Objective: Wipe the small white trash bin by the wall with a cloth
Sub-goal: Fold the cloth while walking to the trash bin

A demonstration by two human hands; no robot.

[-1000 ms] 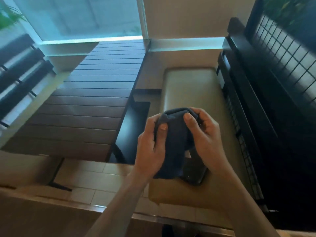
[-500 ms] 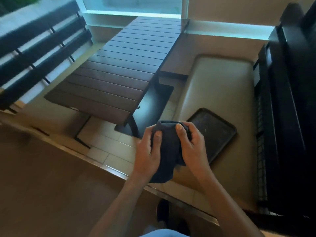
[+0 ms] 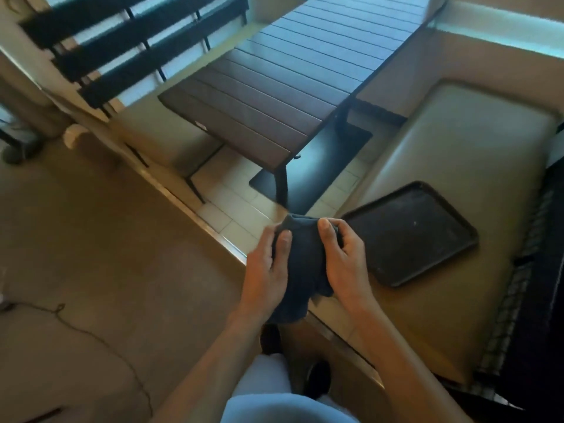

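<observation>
A dark cloth [image 3: 302,264] hangs bunched between both my hands in the lower middle of the view. My left hand [image 3: 265,270] grips its left side, thumb on top. My right hand [image 3: 341,264] grips its right side, thumb pressed on the upper edge. A small white rounded object [image 3: 74,135] shows at the far left beside a bench; I cannot tell whether it is the trash bin.
A dark slatted table [image 3: 274,96] stands ahead on a black base. A beige bench seat [image 3: 457,154] to the right carries a black tray [image 3: 412,233]. Black slatted backrests [image 3: 128,41] stand upper left. A thin cord [image 3: 76,328] lies on the brown floor at left.
The view has swung left and down, so the table and bench seat shifted right and the brown floor came into view. Both hands keep their hold on the cloth.
</observation>
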